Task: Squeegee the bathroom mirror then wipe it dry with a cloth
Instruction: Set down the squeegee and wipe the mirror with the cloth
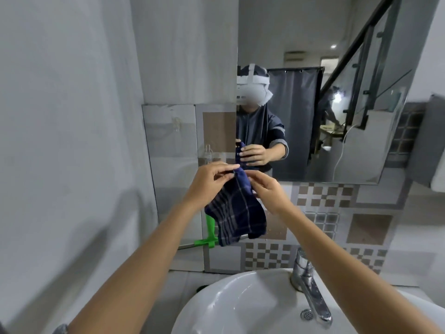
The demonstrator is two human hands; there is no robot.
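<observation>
Fingers of our left hand pinch the top edge of the cloth, thumb and forefinger closed tight on the fabric. Our right hand nips the same top edge just beside it, fingertips closed on a fold, so both hands hold the cloth between them. It is dark blue with pale checked lines, and it hangs down loose from our fingers, bunched at the top and spreading wider at the bottom.

We hold it in front of the mirror, near the lower left corner of the glass and apart from it. Below the mirror and behind the hanging cloth, a green squeegee leans against the tiled wall, partly hidden by the cloth. Further below the mirror sits the white sink, with a chrome tap at its back edge.
</observation>
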